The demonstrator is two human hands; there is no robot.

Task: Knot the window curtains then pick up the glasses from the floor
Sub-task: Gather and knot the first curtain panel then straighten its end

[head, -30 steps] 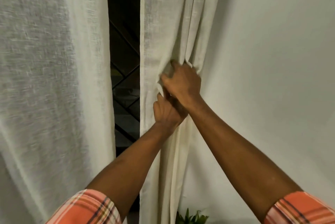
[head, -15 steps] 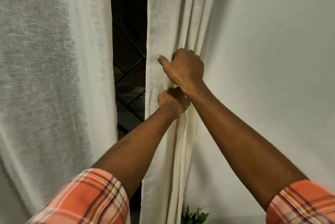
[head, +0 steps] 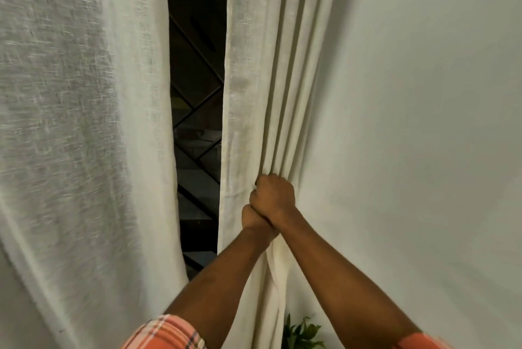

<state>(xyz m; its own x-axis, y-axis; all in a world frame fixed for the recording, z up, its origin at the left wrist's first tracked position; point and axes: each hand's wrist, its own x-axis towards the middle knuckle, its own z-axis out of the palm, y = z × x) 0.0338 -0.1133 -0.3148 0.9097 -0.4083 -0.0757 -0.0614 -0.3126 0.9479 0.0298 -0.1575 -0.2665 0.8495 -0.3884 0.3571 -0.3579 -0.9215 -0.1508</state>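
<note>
Pleats of the right-hand curtain sit clenched in the right hand, beside a white wall; the left hand, partly hidden just below and touching it, seems to grip the same fabric. The left-hand curtain hangs apart, dark window between.

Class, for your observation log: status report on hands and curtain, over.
Hands: right hand above left hand, both gripping right curtain. Folds bunched, no knot yet. No glasses in view. Only a plant below, clear of hands.
</note>
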